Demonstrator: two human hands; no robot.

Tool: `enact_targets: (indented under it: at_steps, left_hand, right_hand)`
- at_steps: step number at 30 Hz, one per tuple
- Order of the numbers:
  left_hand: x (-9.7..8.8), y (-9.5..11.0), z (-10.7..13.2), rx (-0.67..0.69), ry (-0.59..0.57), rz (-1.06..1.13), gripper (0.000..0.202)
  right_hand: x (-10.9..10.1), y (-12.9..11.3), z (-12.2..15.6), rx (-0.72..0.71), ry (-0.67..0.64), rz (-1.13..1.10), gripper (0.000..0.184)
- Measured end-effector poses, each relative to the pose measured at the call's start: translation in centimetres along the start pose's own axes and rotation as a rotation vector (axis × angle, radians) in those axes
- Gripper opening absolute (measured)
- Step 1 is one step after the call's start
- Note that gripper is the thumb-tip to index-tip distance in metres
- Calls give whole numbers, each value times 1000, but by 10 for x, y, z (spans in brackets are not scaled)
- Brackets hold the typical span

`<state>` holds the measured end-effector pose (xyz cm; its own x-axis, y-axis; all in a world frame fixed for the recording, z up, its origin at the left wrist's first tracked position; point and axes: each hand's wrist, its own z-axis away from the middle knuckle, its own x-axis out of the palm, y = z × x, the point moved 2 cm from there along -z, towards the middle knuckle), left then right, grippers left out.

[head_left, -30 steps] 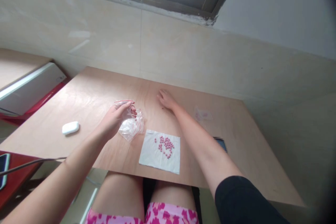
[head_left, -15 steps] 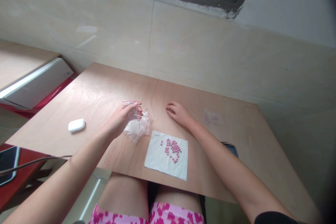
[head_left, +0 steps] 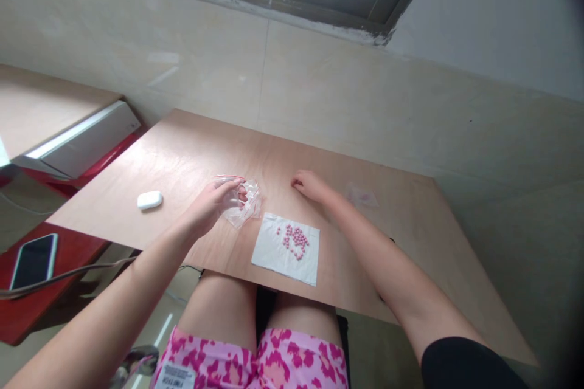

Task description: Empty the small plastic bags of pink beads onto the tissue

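Observation:
My left hand [head_left: 210, 208] grips the mouth of a clear zip-seal plastic bag [head_left: 243, 204] with a red seal strip, and the bag hangs crumpled above the plywood table [head_left: 219, 158]. My right hand [head_left: 311, 186] rests on the wood with loosely curled fingers, holding nothing. Just below it lies a white paper tissue [head_left: 269, 253] bearing a cluster of small pink tablets [head_left: 295, 240]. A second clear plastic bag [head_left: 361, 196] lies flat further right on the table.
A white oval case [head_left: 149, 200] sits on the table left of my left hand. Lower left, a black smartphone [head_left: 34, 261] lies on a red surface [head_left: 59, 310], with a cable [head_left: 68, 275] running past my left forearm. A pale cabinet [head_left: 82, 140] stands beyond the table's left edge.
The whole view has shifted, so the table sits slightly higher in the frame. Both hands stay in nearly the same places, and the left keeps hold of the bag.

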<state>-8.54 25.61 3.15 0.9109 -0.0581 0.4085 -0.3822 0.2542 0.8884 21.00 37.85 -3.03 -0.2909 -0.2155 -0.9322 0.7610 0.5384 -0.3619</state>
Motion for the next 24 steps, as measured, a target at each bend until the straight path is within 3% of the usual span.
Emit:
enact_targets:
  at_steps: [6,11,15,20,24]
  left_hand:
    - [0,-1,5,-96,-20,164,32]
    - [-3,-4,1,-78,-31,183,30]
    - [-4,-6,-1,-38,-47,124,31]
    - [0,-11,5,-1,-93,-3,38]
    - [15,-15,17,10,-153,-28,44]
  right_hand:
    - [-2,-27,15,29,26,-41,23]
    - [11,-82,41,-71,-58,-176,26]
    - [22,-118,55,-152,-114,-127,27]
    - [22,-128,65,-147,-124,-63,26]
    - [2,-132,78,-83,23,-197,20]
